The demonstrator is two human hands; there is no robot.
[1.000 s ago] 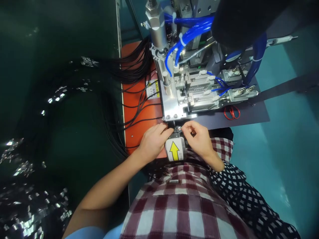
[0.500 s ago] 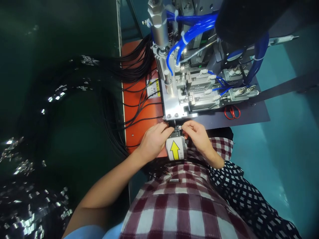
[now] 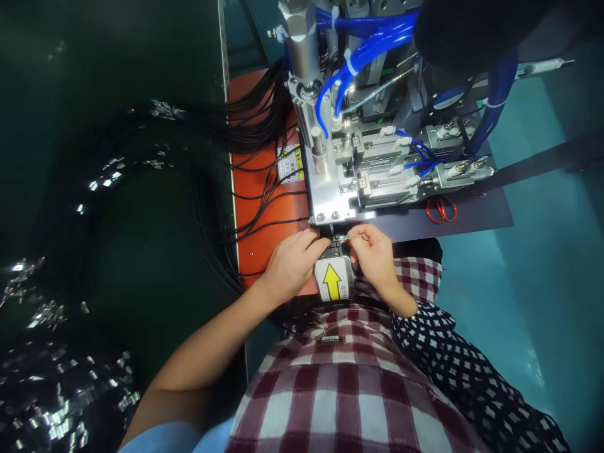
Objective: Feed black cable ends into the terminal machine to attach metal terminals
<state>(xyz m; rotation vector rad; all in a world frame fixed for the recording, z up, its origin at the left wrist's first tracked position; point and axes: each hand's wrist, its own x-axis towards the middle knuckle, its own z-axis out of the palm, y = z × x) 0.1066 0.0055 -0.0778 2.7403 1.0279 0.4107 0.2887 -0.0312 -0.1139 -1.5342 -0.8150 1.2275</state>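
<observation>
Protruding from right hand (image 3: 375, 258), thin coloured wires (image 3: 344, 238) are seen at 12 o'clock of yellow arrow label (image 3: 333, 281), beside black fixture (image 3: 333, 251). Wires pinched between right thumb and forefinger. Left hand (image 3: 295, 261) placed at 10 o'clock of label, fingers bent, thumb tip near wires; hold beneath cannot be told. Black cables (image 3: 255, 133) laid across orange panel (image 3: 259, 253), between 10 and 11 o'clock of wires.

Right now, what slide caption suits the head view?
Right hand pinches thin coloured wires, left hand close by, before a blue-tubed machine.
</observation>
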